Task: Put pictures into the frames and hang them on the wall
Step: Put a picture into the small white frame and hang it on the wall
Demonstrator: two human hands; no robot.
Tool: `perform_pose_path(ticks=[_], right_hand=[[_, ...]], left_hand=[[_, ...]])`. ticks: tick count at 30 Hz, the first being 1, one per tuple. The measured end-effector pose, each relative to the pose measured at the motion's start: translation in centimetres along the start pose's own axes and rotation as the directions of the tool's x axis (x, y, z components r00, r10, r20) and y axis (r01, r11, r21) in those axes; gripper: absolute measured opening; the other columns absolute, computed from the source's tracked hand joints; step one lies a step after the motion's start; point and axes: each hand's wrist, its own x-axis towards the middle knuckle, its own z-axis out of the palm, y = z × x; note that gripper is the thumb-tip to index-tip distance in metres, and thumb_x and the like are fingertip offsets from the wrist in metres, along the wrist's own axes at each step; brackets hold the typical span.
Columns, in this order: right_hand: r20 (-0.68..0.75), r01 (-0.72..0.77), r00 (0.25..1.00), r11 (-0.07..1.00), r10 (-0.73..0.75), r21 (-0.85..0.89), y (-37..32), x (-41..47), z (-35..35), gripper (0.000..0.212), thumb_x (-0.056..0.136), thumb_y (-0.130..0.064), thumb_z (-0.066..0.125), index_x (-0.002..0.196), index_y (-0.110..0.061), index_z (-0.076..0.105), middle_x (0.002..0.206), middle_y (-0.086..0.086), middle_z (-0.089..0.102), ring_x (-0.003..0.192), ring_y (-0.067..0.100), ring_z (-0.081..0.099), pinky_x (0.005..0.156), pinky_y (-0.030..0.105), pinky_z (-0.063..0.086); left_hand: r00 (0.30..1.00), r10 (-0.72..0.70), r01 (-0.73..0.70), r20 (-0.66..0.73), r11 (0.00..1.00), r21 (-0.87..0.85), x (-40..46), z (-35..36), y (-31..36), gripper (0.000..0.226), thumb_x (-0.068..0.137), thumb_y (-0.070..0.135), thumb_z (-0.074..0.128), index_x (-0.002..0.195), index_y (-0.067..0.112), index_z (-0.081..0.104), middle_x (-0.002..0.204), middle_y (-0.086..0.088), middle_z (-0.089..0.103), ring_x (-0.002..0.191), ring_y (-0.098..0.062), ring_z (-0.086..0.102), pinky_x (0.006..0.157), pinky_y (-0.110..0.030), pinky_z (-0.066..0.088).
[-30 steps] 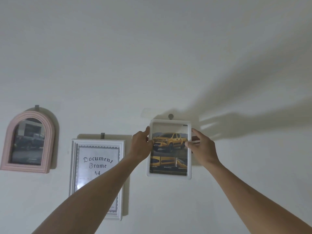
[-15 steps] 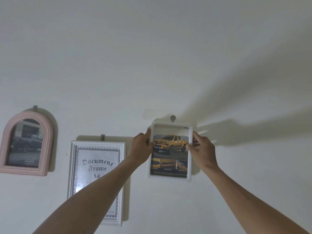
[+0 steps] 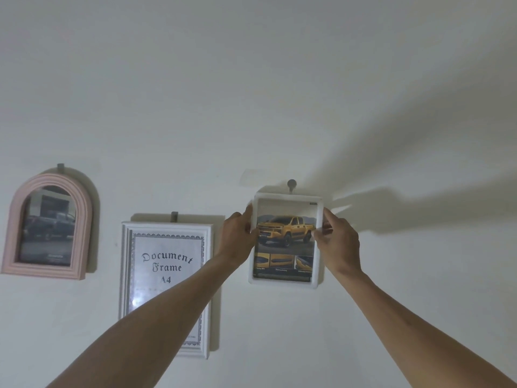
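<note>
Both hands, left hand [image 3: 237, 236] and right hand [image 3: 338, 242], pinch the white frame [image 3: 285, 284] by its side edges against the wall, just under the hook [image 3: 291, 184]; it has risen slightly since earlier.

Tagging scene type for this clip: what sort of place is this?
Probably an indoor room, likely a home: a plain off-white painted wall with a pink arched picture frame and a white rectangular "Document Frame A4" frame hanging from small hooks. Both hands hold a white frame with a yellow pickup picture.
</note>
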Motion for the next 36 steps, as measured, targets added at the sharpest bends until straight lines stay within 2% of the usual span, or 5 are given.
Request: perform_pose_path(ticks=[2,6,10,23,36], right_hand=[[-0.027,0.02,0.999,1.0,-0.021,-0.01,-0.3,0.6,-0.3,0.036,0.089,-0.015,0.068,0.122,-0.026,0.061,0.093,0.003,0.062,0.08,0.018,0.065,0.062,0.011,0.04],[-0.028,0.022,0.999,0.999,-0.023,-0.04,-0.9,1.9,-0.5,0.033,0.089,-0.016,0.067,0.12,-0.024,0.06,0.092,0.005,0.06,0.08,0.02,0.065,0.065,0.023,0.044],[0.0,0.019,1.0,0.997,-0.019,-0.081,-0.7,1.5,-0.2,0.033,0.089,-0.015,0.066,0.122,-0.019,0.06,0.092,0.006,0.057,0.078,0.022,0.062,0.061,0.021,0.039],[-0.036,-0.038,0.999,0.999,0.037,-0.025,0.0,0.9,0.4,0.048,0.09,-0.015,0.067,0.136,-0.018,0.052,0.104,0.007,0.061,0.09,0.024,0.063,0.073,0.026,0.043],[0.064,-0.048,0.997,0.993,0.041,0.105,0.1,1.2,-1.2,0.051,0.086,-0.015,0.076,0.132,-0.015,0.054,0.09,0.004,0.064,0.086,0.024,0.063,0.08,0.04,0.055]], left_hand=[[0.999,0.006,-0.008,-0.054,1.0,-0.028,0.3,-0.1,0.2,0.058,0.09,0.018,0.063,0.144,0.024,0.044,0.085,-0.005,0.054,0.073,-0.016,0.051,0.062,-0.019,0.042],[0.997,0.001,-0.001,-0.078,1.0,0.0,1.6,-0.3,0.7,0.058,0.091,0.019,0.061,0.146,0.023,0.042,0.088,-0.003,0.052,0.076,-0.017,0.05,0.063,-0.021,0.036],[0.999,-0.028,0.029,-0.023,0.998,0.054,1.9,0.2,0.0,0.044,0.092,0.024,0.059,0.134,0.013,0.051,0.085,-0.004,0.049,0.075,-0.019,0.047,0.065,-0.024,0.036],[0.998,-0.022,0.022,0.05,1.0,0.011,1.5,0.9,-0.3,0.06,0.098,0.019,0.052,0.153,0.021,0.028,0.092,-0.006,0.05,0.084,-0.025,0.054,0.079,-0.036,0.05],[0.997,-0.077,0.076,0.01,0.994,0.077,1.1,0.9,1.2,0.06,0.092,0.021,0.055,0.148,0.024,0.032,0.088,-0.009,0.055,0.08,-0.028,0.057,0.073,-0.042,0.053]])
